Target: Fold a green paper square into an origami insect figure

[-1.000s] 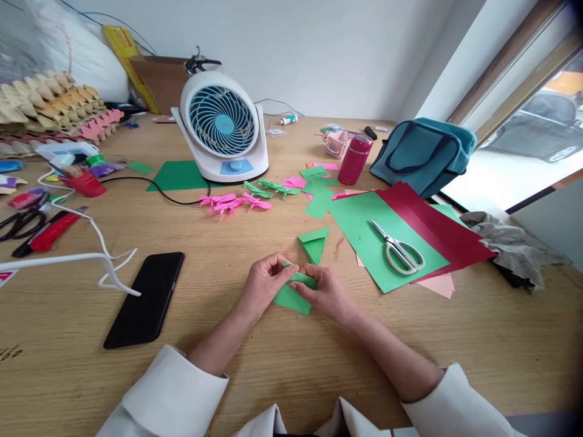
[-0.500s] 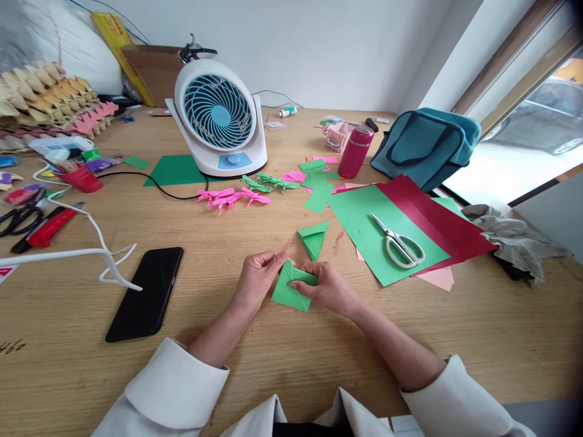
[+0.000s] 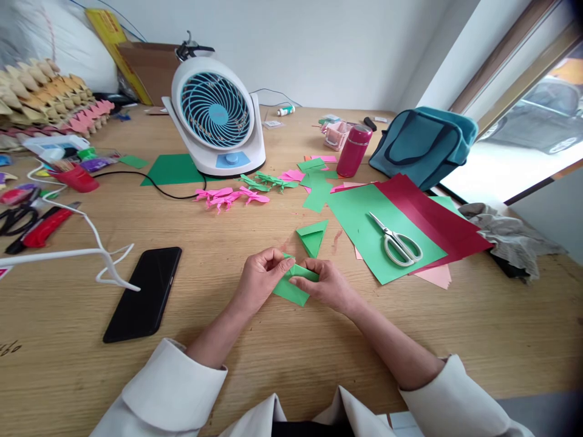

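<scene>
A partly folded green paper is held between both hands just above the table's middle. My left hand pinches its upper left part, with the thumb over the crease. On the right side, my right hand grips the paper's edge between thumb and fingers. Part of the paper is hidden under the fingers. Just beyond the hands lies a second green folded piece, shaped like a triangle.
White-handled scissors rest on green and red sheets at the right. Left of the hands lies a black phone. Behind are pink folded figures, a fan, a red bottle and a blue bag.
My left thumb has moved right over the paper's upper part. The small peak that stood there now lies lower, partly under the thumb. The view has shifted slightly.
</scene>
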{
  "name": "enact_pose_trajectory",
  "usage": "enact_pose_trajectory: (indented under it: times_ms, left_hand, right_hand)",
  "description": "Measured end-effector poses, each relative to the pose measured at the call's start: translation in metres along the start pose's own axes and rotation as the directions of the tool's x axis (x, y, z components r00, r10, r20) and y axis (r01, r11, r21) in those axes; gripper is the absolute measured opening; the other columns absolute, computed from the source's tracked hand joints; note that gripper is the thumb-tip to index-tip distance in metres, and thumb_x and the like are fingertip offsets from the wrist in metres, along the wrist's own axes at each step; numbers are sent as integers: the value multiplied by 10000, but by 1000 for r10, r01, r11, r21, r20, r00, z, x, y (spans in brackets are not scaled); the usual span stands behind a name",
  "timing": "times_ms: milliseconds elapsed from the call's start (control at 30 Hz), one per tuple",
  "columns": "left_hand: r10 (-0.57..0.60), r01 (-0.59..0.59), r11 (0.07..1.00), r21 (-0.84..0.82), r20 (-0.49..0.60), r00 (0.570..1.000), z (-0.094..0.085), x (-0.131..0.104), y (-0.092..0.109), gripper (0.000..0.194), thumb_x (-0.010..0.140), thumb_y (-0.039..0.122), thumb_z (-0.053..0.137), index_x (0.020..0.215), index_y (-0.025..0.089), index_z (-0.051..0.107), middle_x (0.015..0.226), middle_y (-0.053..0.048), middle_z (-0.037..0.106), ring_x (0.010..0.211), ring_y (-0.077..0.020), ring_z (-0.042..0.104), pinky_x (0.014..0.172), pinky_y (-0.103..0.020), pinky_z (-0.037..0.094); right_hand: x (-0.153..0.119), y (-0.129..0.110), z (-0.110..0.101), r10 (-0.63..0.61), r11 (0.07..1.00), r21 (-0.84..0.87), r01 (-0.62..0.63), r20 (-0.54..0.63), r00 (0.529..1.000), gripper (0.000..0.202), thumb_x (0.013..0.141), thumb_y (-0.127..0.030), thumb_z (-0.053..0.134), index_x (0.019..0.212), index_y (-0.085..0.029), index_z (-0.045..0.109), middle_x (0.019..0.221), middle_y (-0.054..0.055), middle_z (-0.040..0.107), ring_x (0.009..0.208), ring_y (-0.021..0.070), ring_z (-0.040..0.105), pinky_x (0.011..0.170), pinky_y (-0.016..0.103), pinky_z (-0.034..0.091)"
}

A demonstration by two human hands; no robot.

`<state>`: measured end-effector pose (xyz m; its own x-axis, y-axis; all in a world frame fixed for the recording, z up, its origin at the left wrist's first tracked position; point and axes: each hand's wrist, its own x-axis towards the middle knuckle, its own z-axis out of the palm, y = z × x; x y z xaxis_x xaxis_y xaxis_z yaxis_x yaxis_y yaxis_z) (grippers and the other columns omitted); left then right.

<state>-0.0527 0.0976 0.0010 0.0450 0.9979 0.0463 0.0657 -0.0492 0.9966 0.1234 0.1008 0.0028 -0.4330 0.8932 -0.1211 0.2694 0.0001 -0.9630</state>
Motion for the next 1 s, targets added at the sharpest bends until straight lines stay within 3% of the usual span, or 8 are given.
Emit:
enact_pose_trajectory:
  times_ms: [267, 533, 633, 800, 1000]
  left_hand:
    - [-10, 9, 1000, 18, 58, 998, 2, -3, 0, 341, 783, 433, 721, 649, 171, 549, 598, 48, 440, 576, -94, 383, 532, -222, 313]
    - [3, -6, 999, 42, 73, 997, -1, -2, 6, 359, 754, 419, 762, 589, 165, 569, 581, 40, 468, 570, -95, 392, 533, -226, 312]
    - [30, -32, 998, 47, 52, 998, -3, -3, 9, 395, 819, 445, 699, 566, 165, 585, 554, 38, 460, 550, -97, 388, 523, -232, 305]
    - [78, -78, 995, 59, 3, 997, -5, -5, 11, 277, 874, 397, 644, 769, 169, 760, 726, -13, 688, 695, -146, 589, 665, -237, 449]
    - [72, -74, 997, -8, -105, 992, -7, -6, 8, 308, 925, 403, 594, 836, 184, 791, 771, -22, 724, 715, -145, 601, 733, -244, 479]
  right_hand:
    - [1, 5, 4, -87, 996, 26, 88, -29, 996, 344, 865, -477, 643, 719, -175, 564, 662, -36, 478, 639, 109, 415, 580, 241, 326]
    - [-2, 4, 6, -94, 994, 48, 97, -61, 994, 384, 853, -538, 665, 737, -177, 604, 679, -23, 499, 661, 124, 436, 602, 244, 354]
    - [-3, 0, 5, -84, 995, 47, 86, -44, 995, 432, 850, -590, 641, 721, -181, 589, 670, -18, 483, 652, 127, 429, 591, 247, 349]
    - [-4, -3, 5, -103, 993, 59, 105, -22, 994, 451, 858, -599, 618, 689, -188, 541, 657, -20, 456, 637, 123, 414, 580, 248, 332]
    - [-4, -1, 4, -80, 994, 77, 79, 10, 997, 452, 858, -593, 636, 693, -185, 532, 644, -29, 442, 614, 114, 392, 566, 248, 307]
